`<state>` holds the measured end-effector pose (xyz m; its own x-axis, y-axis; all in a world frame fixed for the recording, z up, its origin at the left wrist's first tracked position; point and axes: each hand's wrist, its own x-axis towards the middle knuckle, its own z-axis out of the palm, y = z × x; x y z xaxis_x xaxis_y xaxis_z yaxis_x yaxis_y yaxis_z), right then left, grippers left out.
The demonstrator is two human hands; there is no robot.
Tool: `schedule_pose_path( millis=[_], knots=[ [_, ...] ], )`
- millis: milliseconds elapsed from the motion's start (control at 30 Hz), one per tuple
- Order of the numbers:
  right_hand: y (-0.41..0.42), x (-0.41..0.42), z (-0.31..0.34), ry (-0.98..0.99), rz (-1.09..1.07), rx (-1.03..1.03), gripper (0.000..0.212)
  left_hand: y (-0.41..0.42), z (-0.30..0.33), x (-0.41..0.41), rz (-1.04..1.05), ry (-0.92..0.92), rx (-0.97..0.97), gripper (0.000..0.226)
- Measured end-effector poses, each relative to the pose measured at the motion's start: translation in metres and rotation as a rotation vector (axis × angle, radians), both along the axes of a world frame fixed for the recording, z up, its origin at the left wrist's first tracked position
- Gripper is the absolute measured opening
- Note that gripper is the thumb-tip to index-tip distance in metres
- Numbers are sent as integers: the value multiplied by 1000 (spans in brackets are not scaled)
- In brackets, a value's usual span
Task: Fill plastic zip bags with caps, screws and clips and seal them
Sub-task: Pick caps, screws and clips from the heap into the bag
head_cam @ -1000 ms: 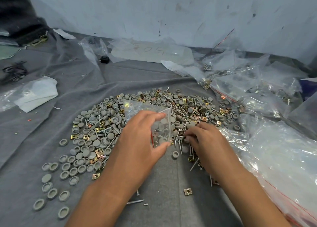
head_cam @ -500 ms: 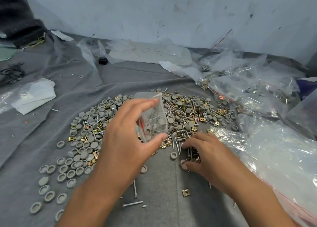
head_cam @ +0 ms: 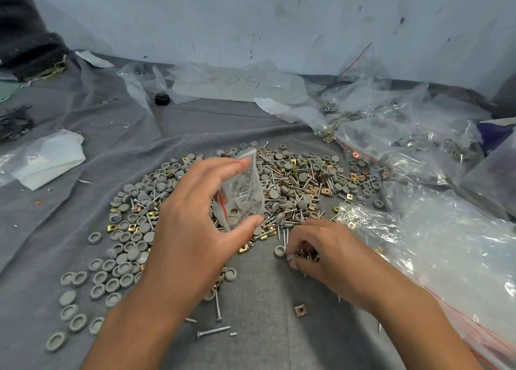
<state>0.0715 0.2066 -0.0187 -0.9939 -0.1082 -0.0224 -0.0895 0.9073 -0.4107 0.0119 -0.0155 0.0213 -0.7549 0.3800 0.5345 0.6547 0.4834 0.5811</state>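
Over the pile | left hand pinches zip bag | right hand grips screws

Handwritten in faint marker on a clear plastic sheet lying by the wall at the far edge of the grey cloth: seen upside down, roughly "SOS" or "505", with a reddish mark at its left end. Not certain which. No other legible text, label or brand anywhere.
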Motion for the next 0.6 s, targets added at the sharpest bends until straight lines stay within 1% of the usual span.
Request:
schedule_pose_path(
  millis=[33, 67, 167, 200, 267, 333, 400, 467, 533, 567, 600],
  knots=[
    [2, 0, 2, 59, -26, -62, 13, 0, 0, 0, -6, -3, -16, 66],
    [2, 1, 6, 168, -55, -140, 14, 0, -1, 0, -15, -2, -33, 65],
    [-8, 2, 23, 552, -100, -375, 13, 5, -1, 3, -41, 2, -68, 68],
    [-14, 2, 28, 640, -92, -427, 15, 6, -2, 3, -54, -2, -66, 69],
    [-28, 1, 33, 765, -43, -424, 17, 10, -3, 4, -88, -16, -47, 69],
    [-39, -2, 34, 835, -4, -321, 13, 13, -2, 6, -111, -33, -27, 68],
    [-45, -5, 32, 841, -5, -243, 14, 14, -2, 6, -116, -31, 0, 65],
    [-43, -6, 31, 831, -14, -263, 15, 13, -1, 7, -110, -46, 23, 62],
    [-38, -4, 32, 829, -71, -332, 9, 11, 1, 8, -89, -87, 69, 59],
    [-33, -3, 33, 822, -117, -376, 6, 8, 3, 8, -69, -124, 144, 55],
    [-29, -2, 33, 804, -171, -421, 4, 4, 6, 6, -49, -175, 270, 49]
  ],
)
